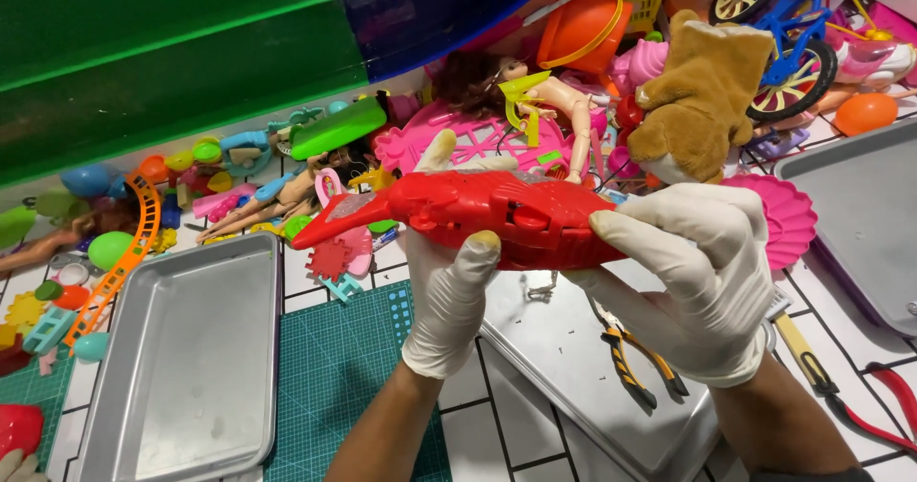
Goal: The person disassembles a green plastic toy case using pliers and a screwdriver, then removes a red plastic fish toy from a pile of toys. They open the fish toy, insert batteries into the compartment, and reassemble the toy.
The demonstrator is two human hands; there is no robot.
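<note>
both hands, in white gloves, held a red plastic toy fish [478,216] up over the white tiled worktop [497,425], above the near end of a metal tray [573,367]. the left hand [449,291] was closed round the fish's middle from below, thumb up over its near side and fingertips showing above its back. the right hand [693,272] was wrapped round the thicker end, fingers curled shut over it. the pointed end stuck out free, past the left hand.

relative to the fish: a second, bare metal tray [191,358] lay below and left of it, with a green cutting mat [344,377] between the two trays. orange-handled pliers [635,358] rested on the tray right below the fish, and a small metal clip-like piece lay there too, though it was too small to tell. behind the fish sat a heap of toys: a doll [535,95], a brown plush animal [697,90], a blue toy bicycle [778,23], an orange bucket [583,23].

judging from the grip, the smooth gloves on glossy plastic could have let the fish slip; it would then have struck the tray and pliers beneath. twisting the two ends against each other might have cracked the thin pointed end or sprung a seam, and small parts could have dropped among the toys.
</note>
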